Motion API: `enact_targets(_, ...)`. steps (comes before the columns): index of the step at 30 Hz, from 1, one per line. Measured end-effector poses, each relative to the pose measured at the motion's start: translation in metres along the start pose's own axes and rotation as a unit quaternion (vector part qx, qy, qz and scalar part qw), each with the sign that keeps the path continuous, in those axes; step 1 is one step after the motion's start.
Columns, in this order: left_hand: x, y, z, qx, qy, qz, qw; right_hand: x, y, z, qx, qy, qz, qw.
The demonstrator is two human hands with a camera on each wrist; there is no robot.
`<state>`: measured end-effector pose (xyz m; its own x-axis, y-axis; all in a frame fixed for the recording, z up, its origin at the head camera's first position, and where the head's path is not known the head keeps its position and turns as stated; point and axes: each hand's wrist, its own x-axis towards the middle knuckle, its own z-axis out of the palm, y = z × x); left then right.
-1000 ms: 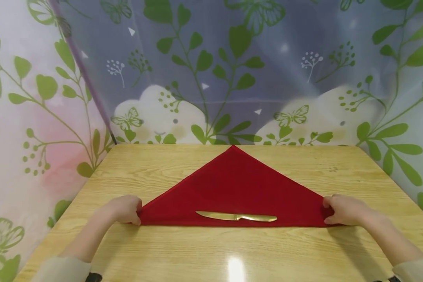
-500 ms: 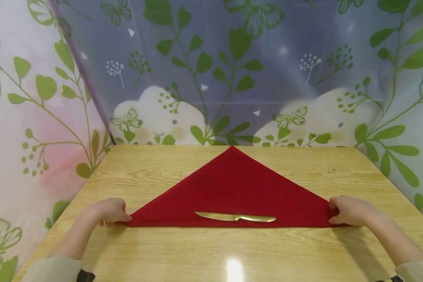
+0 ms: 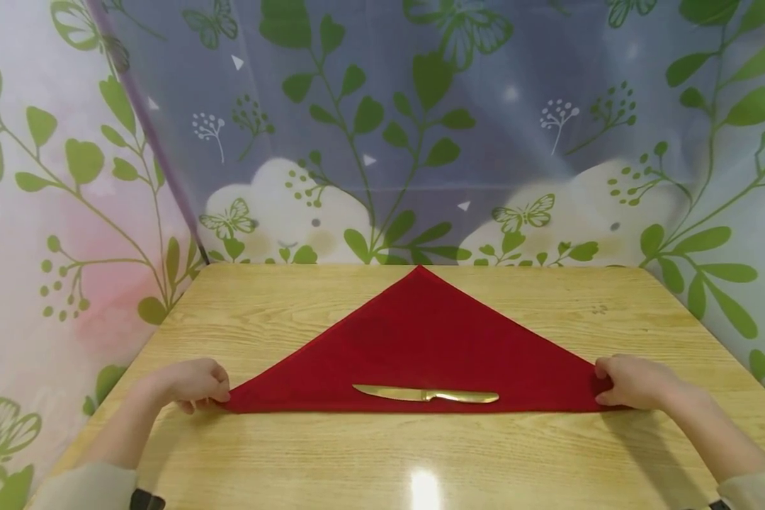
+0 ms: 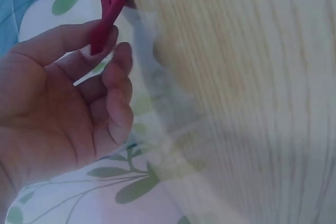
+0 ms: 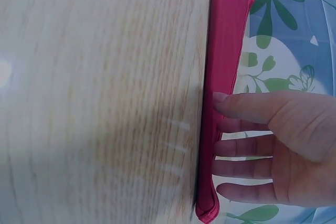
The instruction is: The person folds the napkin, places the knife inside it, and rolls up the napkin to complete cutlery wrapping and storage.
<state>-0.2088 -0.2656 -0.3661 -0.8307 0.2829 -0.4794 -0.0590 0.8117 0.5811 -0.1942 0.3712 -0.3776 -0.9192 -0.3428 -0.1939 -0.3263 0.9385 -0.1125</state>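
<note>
fingers (image 4: 119, 114) on your left hand (image 3: 194, 382) have hold of the red cloth (image 3: 417, 333) by its left corner: you pinch the narrow tip with almost no gap, while the remaining fingers curl loosely toward your palm. on your right hand (image 3: 637, 381) the fingers are nearly straight and slightly spread, thumb tip laid on the cloth and fingertips touching its edge near the right corner.

the cloth lies on the worktop (image 3: 331, 457) as a broad triangle, its long straight edge nearest you and its peak reaching the far edge of the wood. your hands stand well apart, one at each end of that long edge. between them, on top of the cloth and just inside its near edge, rests a gold-coloured knife (image 3: 426, 394) (shiny enough to catch the light along its handle), blade toward your left and handle toward your right. it sits about midway between the corners, almost parallel to the edge.

your pale sleeves (image 3: 752, 490) come in from the lower corners of the head view, with a black band (image 3: 146, 499) showing beside the left cuff. a bright patch of light shines on the wood in front of you. behind the worktop is a printed backdrop (image 3: 414, 170), blue-grey in the middle, with green leaves, butterflies and white cloud shapes.
</note>
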Motion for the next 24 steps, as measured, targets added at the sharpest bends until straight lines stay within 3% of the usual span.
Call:
enact_targets(9,0.015,0.000,0.000,0.052,0.039,0.108,0.9921,0.001,0.001,0.003,-0.004,0.011,-0.012,1.000)
enact_targets(14,0.018,0.003,-0.002,-0.019,0.015,0.124,0.9920,0.002,0.001,0.003,-0.001,0.011,-0.021,1.000)
enact_targets(20,0.022,0.014,-0.002,-0.099,-0.016,0.117,0.9880,0.004,-0.001,0.002,0.004,0.004,-0.019,1.000)
enact_targets(24,0.023,0.028,0.001,-0.169,-0.033,0.115,0.9782,0.005,-0.003,0.001,0.005,-0.001,-0.017,1.000)
